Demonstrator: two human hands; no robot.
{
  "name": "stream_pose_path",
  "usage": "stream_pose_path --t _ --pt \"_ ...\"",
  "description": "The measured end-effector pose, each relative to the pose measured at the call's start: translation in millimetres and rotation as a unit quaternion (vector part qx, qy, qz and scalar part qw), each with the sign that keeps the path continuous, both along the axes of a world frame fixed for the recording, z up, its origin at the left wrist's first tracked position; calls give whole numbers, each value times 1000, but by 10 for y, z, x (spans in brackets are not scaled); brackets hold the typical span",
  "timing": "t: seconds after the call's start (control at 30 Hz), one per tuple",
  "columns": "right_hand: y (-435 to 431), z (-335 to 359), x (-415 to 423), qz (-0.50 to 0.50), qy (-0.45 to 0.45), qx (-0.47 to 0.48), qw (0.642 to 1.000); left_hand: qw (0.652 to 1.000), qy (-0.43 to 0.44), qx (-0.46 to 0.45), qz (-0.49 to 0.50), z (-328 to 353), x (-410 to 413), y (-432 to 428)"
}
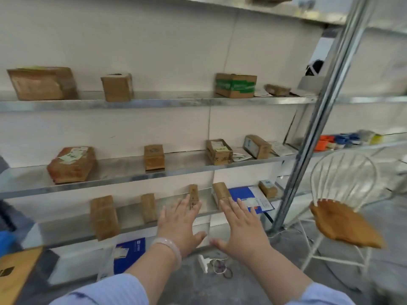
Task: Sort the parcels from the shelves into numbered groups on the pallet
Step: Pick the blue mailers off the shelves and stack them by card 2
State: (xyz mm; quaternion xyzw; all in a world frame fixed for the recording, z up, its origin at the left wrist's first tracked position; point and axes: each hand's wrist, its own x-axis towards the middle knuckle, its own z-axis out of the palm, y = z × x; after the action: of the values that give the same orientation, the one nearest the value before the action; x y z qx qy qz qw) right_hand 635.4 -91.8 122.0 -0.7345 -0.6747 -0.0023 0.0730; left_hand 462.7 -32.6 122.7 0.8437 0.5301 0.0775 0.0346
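Observation:
Brown cardboard parcels stand spread along metal shelves (154,103) against a white wall. My left hand (179,225) and my right hand (241,227) are both stretched forward with fingers straight, palms away from me, holding nothing. Just beyond my left fingertips stands a narrow brown parcel (193,195) on the lower shelf. Another narrow brown parcel (221,192) stands just beyond my right fingertips. Whether either hand touches a parcel cannot be told. A blue flat parcel (240,193) lies to the right of them.
A slanted metal upright (317,119) crosses the right side. A white wire chair (343,179) with an orange cushion (345,225) stands on the floor at right. A blue parcel (130,254) leans under the lowest shelf. A cardboard box (15,274) is at lower left.

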Motion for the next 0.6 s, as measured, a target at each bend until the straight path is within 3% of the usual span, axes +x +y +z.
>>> stream_pose_path --t 0.23,0.6 --pt "239 -198 237 -43 8 -33 998 998 17 -19 -54 -195 341 406" --pt "1205 -523 21 -74 14 -55 996 994 21 -61 -89 -558 72 1429"
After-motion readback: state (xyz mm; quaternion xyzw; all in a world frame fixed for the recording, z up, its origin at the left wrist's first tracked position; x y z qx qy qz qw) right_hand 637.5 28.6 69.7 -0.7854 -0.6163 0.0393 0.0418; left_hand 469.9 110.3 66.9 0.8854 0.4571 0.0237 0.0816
